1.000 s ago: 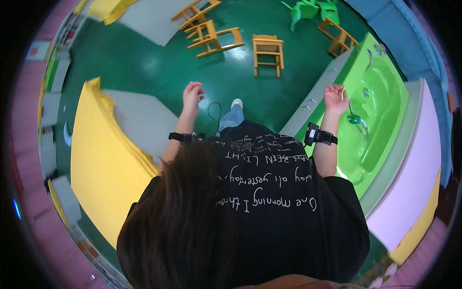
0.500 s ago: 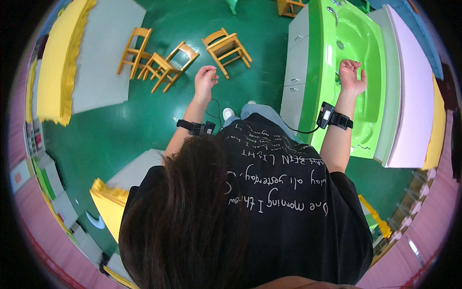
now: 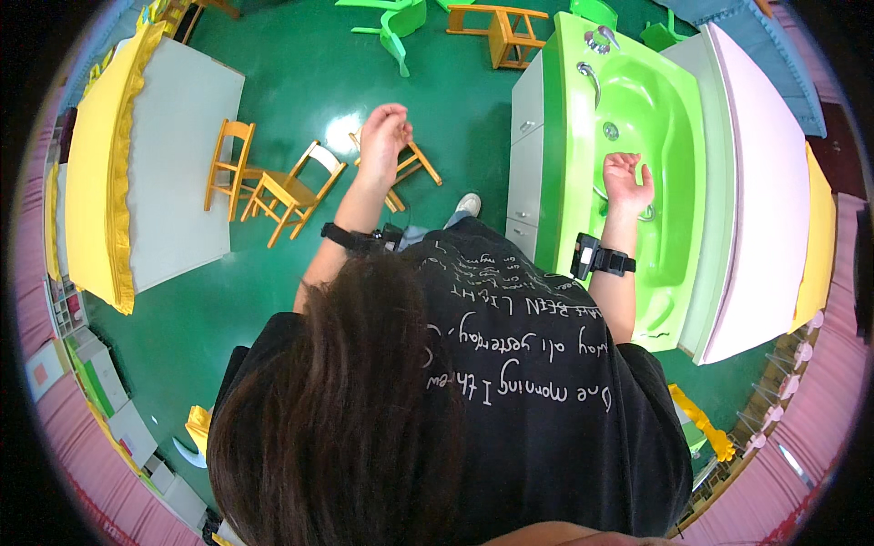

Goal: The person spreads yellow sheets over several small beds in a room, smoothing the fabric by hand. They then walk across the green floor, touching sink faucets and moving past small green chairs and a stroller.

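Note:
My left hand (image 3: pixel 387 138) is raised over the floor in front of a wooden chair (image 3: pixel 417 169), which it partly hides. Its fingers are loosely curled together, and nothing shows in them. Over the near part of a bright green sink basin (image 3: pixel 672 118) hovers my right hand (image 3: pixel 628 185), palm turned up, thumb apart from half-bent fingers, holding nothing. Whether it touches the basin I cannot tell. Black straps with small devices circle both wrists. A tap (image 3: pixel 592 80) and a second mixer tap (image 3: pixel 602 38) stand along the basin's left and far rim.
Two more wooden chairs, one with a seat (image 3: pixel 289 189) facing me, stand left beside a grey-topped table (image 3: pixel 182 155) with a yellow frilled cloth. Ahead lie green plastic chairs (image 3: pixel 396 27) and a tipped wooden chair (image 3: pixel 510 38). White drawers (image 3: pixel 525 155) front the sink unit.
My body has moved forward along the sink, so chairs and basin sit lower in view. More green chairs have come into sight ahead. Both hands stay raised, still without anything in them.

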